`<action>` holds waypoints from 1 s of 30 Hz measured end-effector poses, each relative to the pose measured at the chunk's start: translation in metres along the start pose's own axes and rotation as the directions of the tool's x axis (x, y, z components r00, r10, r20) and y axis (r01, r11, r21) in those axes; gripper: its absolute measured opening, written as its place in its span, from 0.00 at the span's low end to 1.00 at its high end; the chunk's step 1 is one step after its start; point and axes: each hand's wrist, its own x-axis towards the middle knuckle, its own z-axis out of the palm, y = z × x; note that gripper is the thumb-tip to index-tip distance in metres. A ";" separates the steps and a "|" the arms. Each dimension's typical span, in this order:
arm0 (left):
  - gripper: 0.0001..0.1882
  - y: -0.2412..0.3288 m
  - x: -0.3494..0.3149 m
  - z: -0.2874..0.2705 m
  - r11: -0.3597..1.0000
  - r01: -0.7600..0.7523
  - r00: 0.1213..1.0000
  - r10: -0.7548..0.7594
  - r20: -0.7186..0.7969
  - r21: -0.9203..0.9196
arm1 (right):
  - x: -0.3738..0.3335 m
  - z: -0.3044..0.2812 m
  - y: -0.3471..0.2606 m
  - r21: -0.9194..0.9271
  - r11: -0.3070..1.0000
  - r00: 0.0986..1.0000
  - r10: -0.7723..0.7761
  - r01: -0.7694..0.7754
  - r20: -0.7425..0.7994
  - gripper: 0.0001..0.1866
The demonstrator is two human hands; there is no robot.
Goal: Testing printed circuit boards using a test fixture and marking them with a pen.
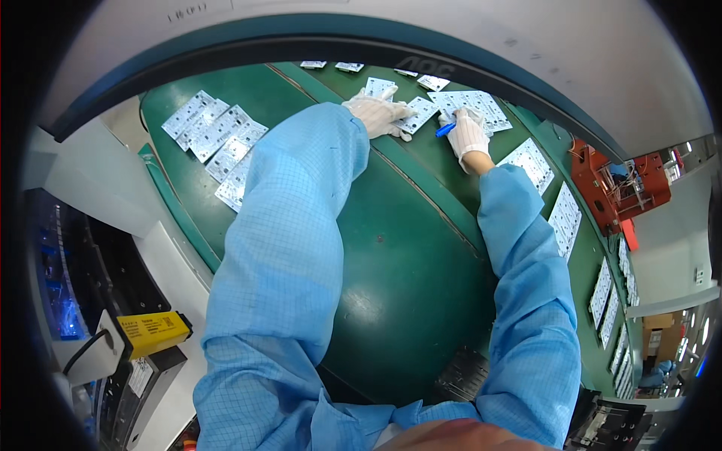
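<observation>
My left hand [378, 114], in a white glove, reaches to the far side of the green work surface with its fingers spread. Its fingertips touch the near left edge of a small white circuit board [421, 113]. Another small white circuit board [380, 86] lies just beyond that hand, partly covered by it. My right hand [468, 137], also gloved in white, is closed around a blue pen [445, 130]. The pen points down and left, toward the small board. Past the right hand lies a larger white circuit board panel [481, 107], whose near edge the hand partly covers.
Stacked white boards [214, 131] overlap at the left. More board panels [565, 218] run down the right side of the green conveyor. A red machine [620, 177] stands at the right. A monitor [421, 68] hangs over the far edge. A yellow device [154, 333] is at lower left.
</observation>
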 end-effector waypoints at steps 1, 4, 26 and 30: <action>0.30 -0.001 0.001 0.001 0.999 -0.005 1.000 0.005 0.004 -0.050 | 0.005 0.002 0.004 0.016 0.999 0.999 0.031 -0.032 0.020 0.23; 0.29 -0.006 0.007 0.003 0.999 -0.037 0.999 0.038 0.031 -0.036 | 0.023 -0.006 0.036 0.230 0.973 0.991 0.045 -0.015 -0.125 0.18; 0.42 0.363 -0.213 -0.021 0.729 -0.673 0.736 0.677 -0.012 -0.127 | -0.438 -0.424 0.154 0.647 -0.754 0.931 0.148 -0.112 0.335 0.35; 0.38 0.459 -0.204 0.012 0.818 -0.554 0.831 0.531 -0.169 -0.153 | -0.570 -0.440 0.145 0.937 0.343 0.802 0.577 -0.067 -0.154 0.32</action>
